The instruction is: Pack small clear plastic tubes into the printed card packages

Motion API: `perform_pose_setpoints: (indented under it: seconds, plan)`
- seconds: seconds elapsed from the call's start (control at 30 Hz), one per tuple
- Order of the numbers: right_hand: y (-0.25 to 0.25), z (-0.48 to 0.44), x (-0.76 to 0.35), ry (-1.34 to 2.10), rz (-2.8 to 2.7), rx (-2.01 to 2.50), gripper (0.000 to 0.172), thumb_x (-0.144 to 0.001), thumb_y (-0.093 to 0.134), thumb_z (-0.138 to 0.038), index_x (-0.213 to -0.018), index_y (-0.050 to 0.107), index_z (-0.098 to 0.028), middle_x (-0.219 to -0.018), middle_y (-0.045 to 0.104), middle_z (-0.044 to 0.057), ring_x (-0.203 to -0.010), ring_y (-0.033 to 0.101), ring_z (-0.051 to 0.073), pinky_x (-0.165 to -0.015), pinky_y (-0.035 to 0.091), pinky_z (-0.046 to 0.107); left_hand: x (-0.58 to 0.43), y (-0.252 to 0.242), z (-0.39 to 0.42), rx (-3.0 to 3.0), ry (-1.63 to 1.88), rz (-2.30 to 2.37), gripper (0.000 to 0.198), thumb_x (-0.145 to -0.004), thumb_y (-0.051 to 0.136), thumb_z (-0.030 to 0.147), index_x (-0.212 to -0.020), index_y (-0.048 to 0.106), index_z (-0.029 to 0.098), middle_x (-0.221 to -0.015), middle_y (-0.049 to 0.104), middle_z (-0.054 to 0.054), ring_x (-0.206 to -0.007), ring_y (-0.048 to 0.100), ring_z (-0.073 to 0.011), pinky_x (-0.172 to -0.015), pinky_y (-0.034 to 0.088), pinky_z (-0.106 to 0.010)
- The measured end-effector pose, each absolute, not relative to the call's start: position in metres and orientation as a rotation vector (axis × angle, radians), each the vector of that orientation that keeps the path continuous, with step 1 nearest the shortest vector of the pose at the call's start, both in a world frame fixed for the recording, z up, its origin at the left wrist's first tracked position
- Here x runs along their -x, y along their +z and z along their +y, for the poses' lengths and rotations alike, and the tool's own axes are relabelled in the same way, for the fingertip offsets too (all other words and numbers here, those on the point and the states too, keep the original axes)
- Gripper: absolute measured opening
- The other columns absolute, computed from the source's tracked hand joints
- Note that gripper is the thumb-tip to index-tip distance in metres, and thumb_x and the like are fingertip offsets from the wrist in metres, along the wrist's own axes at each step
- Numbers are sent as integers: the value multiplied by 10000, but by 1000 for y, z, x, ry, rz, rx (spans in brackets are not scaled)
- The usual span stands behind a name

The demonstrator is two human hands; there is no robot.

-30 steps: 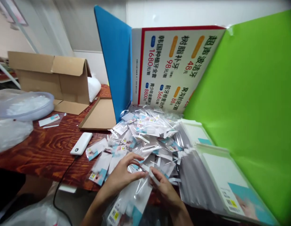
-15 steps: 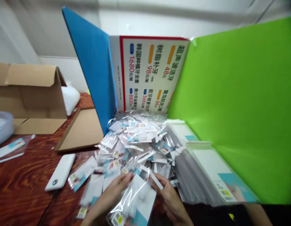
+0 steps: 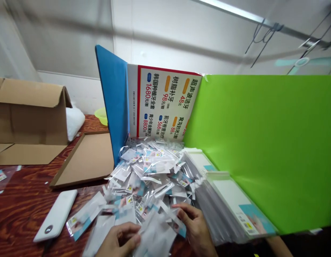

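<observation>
In front of me lies a clear plastic packet (image 3: 156, 233) with a white card inside, its flap end pointing up and right. My left hand (image 3: 121, 238) is closed at the packet's left edge, thumb and fingers pinching it. At the flap end, my right hand (image 3: 196, 225) grips the packet with bent fingers, close to a pale strip. Just beyond both hands rises a heap of similar packets (image 3: 157, 164) with white and blue cards. To the right of my right hand stands a tight row of larger clear sleeves (image 3: 216, 207) with a white and blue card at the front.
A blue panel (image 3: 111, 96), a printed price board (image 3: 165, 107) and a green panel (image 3: 256, 142) wall in the heap. On the left are a white power bank (image 3: 56, 214), a shallow cardboard tray (image 3: 85, 159) and a cardboard box (image 3: 31, 117). A forearm (image 3: 279, 246) shows at lower right.
The view has tilted up, and things on the table sit lower. My left hand has moved down and left along the packet; my right hand stays at the flap end.
</observation>
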State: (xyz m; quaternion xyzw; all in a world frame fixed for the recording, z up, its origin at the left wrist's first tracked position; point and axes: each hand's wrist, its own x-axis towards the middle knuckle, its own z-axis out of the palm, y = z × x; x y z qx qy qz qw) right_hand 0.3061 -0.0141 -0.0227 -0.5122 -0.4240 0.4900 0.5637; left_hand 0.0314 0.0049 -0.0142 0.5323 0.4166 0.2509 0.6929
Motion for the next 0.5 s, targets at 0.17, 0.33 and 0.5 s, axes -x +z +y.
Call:
perform_pose_setpoints:
  seconds: [0.17, 0.33, 0.5]
  plan:
    - [-8, -17, -308, 1104, -1163, 1165, 236, -808, 776, -459, -912, 824, -253, -784, 703, 42, -708, 619, 172, -649, 470, 257, -26, -19, 2, -1245, 569, 991, 630, -706, 731, 703, -1069, 783, 190, -1066, 801, -115, -990, 715, -300, -923, 551, -400]
    - [12, -17, -300, 1294, -1411, 1138, 248, -832, 746, -413, -711, 811, -207, -709, 644, 32, -723, 587, 169, -671, 422, 268, -31, 5, 5, -1375, 458, 906, 567, -835, 637, 649, -1162, 762, 203, -1158, 783, -107, -1095, 692, -303, -968, 517, -375]
    - [-2, -18, -296, 1402, -1183, 1076, 175, -576, 891, -325, -620, 781, -195, -608, 501, -37, -599, 438, 101, -569, 314, 232, -42, 22, 1, -1429, 451, 974, 618, -850, 567, 700, -1107, 787, 183, -1013, 799, -84, -969, 693, -268, -855, 529, -308]
